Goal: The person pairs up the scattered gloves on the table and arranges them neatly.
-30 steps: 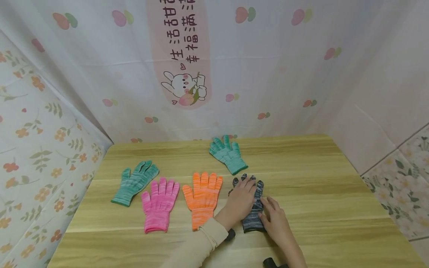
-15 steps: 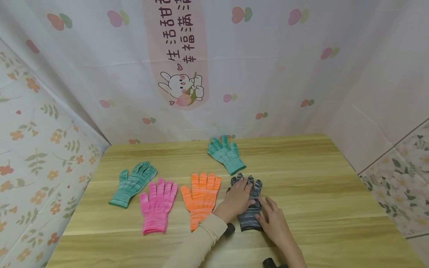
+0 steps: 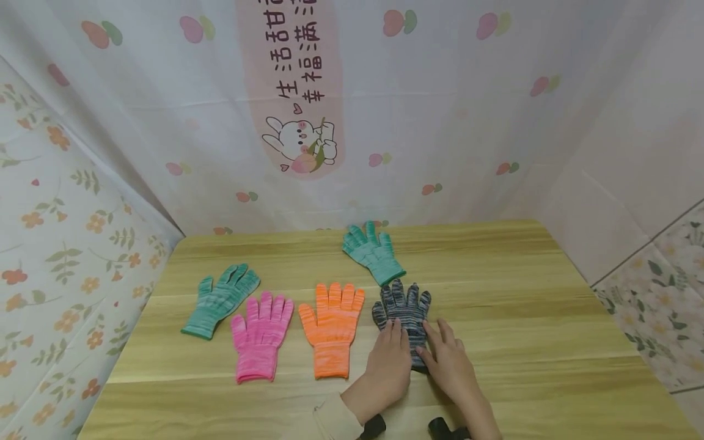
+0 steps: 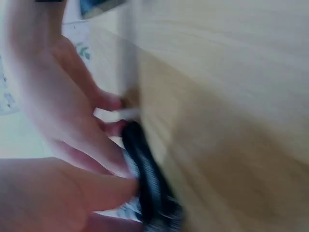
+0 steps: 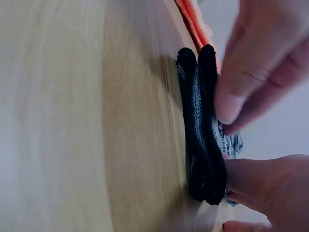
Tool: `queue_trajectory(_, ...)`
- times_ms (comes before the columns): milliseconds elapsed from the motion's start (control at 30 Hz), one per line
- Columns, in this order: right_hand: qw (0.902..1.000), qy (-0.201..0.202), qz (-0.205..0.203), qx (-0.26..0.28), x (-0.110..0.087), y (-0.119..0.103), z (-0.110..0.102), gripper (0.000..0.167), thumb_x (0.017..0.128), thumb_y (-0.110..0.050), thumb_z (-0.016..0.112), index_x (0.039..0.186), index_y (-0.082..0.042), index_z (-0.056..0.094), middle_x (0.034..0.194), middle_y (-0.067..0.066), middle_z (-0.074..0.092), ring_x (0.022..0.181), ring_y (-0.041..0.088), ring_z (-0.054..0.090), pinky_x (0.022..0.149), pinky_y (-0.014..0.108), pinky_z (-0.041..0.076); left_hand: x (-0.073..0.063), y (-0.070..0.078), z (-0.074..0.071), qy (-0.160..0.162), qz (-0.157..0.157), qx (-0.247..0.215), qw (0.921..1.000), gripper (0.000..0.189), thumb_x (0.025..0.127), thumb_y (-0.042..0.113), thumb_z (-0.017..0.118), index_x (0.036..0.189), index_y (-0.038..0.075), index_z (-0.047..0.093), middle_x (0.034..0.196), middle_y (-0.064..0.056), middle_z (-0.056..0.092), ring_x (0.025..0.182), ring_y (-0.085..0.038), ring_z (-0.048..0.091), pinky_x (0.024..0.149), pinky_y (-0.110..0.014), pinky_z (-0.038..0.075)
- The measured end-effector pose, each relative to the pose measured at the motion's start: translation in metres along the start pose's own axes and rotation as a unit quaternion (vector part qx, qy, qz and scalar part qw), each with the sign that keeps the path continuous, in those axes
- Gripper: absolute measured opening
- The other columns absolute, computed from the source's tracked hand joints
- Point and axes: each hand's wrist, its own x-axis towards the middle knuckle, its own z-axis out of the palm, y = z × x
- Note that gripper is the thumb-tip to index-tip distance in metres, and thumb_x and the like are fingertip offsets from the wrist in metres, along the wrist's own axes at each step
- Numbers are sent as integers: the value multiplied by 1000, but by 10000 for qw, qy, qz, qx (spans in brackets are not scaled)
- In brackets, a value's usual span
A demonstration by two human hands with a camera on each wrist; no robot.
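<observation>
A black-and-grey knit glove lies flat on the table, fingers pointing away from me. My left hand rests on its lower left part with fairly straight fingers, covering part of the cuff. Along the glove's right edge, my right hand touches it with the thumb and fingertips. The wrist views show the glove's dark cuff edge-on, with both hands over it. To the left lie an orange glove, a pink glove and a green glove. Another green glove lies behind the dark one.
The wooden table extends right of the gloves. A patterned curtain hangs behind its far edge, and a floral cloth hangs at the left. Black wrist devices sit near my wrists.
My left hand has slid from the dark glove's fingers down toward its cuff, uncovering the fingers. The glove has shifted slightly. My right hand stays at its right edge.
</observation>
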Motion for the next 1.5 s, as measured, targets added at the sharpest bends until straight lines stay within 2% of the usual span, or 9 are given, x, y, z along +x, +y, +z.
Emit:
queue_trajectory(100, 10000, -60, 30, 59, 0, 1, -1, 55, 88, -24, 62, 137, -5, 45, 143, 29, 31, 111, 50, 47, 82, 60, 46, -2, -7, 4, 399, -97, -233, 9989, 44, 95, 35, 49, 127, 5, 53, 145, -16, 38, 135, -28, 36, 110, -31, 34)
queue_trajectory(200, 9999, -108, 47, 91, 0, 1, -1, 56, 88, -24, 62, 137, -5, 45, 144, 29, 30, 114, 50, 45, 85, 61, 45, 0, -16, 9, 649, -174, -785, 9946, 41, 93, 36, 53, 123, 9, 55, 145, -20, 36, 134, -32, 36, 106, -35, 38)
queue_trajectory(400, 9997, -183, 20, 128, 0, 1, -3, 56, 88, -25, 62, 137, -3, 45, 144, 29, 30, 113, 47, 47, 86, 59, 45, 0, -29, 14, 577, -71, -1605, 9853, 40, 90, 36, 59, 123, 14, 53, 146, -22, 34, 135, -35, 33, 106, -40, 39)
queue_trajectory(667, 9990, -217, 88, 381, 0, 1, -4, 58, 88, -24, 63, 137, -2, 43, 145, 29, 27, 117, 50, 43, 89, 61, 43, -7, -27, 13, 777, 220, -1431, 9864, 45, 89, 30, 60, 127, 8, 53, 143, -14, 40, 133, -31, 37, 108, -37, 37)
queue_trajectory(833, 9980, -280, 100, 564, 0, 3, -4, 59, 88, -24, 63, 138, -2, 42, 147, 29, 24, 121, 52, 39, 92, 63, 40, -10, -29, 16, 746, 316, -1609, 9836, 41, 91, 26, 59, 128, 9, 53, 140, -7, 45, 132, -26, 40, 108, -34, 36)
queue_trajectory(1000, 9963, -317, 180, 772, -1, 4, -5, 60, 87, -23, 64, 137, 0, 42, 146, 30, 24, 123, 53, 35, 94, 64, 37, -12, -32, 19, 675, 364, -2008, 9766, 41, 91, 25, 59, 129, 11, 53, 141, -6, 44, 134, -26, 38, 108, -36, 37)
queue_trajectory(1167, 9892, -203, 236, 1429, 0, 7, -8, 51, 89, -18, 60, 132, 5, 45, 142, 34, 27, 124, 58, 30, 97, 68, 31, -15, -35, 20, 770, 396, -2436, 9660, 40, 90, 22, 60, 128, 10, 53, 141, -6, 45, 134, -28, 38, 107, -38, 37)
queue_trajectory(1300, 9828, -71, 209, 1834, 11, 8, -15, 46, 91, -12, 55, 129, 10, 45, 137, 35, 34, 125, 54, 31, 101, 66, 29, -15, -35, 22, 909, 430, -2636, 9594, 40, 90, 20, 61, 127, 8, 54, 140, -8, 45, 133, -30, 38, 106, -40, 38)
queue_trajectory(1500, 9867, -335, 130, 1588, 55, 9, -24, 46, 94, -11, 47, 132, 14, 38, 132, 37, 41, 123, 50, 39, 101, 58, 36, -13, -32, 24, 953, 383, -2600, 9601, 39, 90, 20, 61, 126, 8, 54, 141, -7, 44, 134, -29, 37, 107, -38, 38)
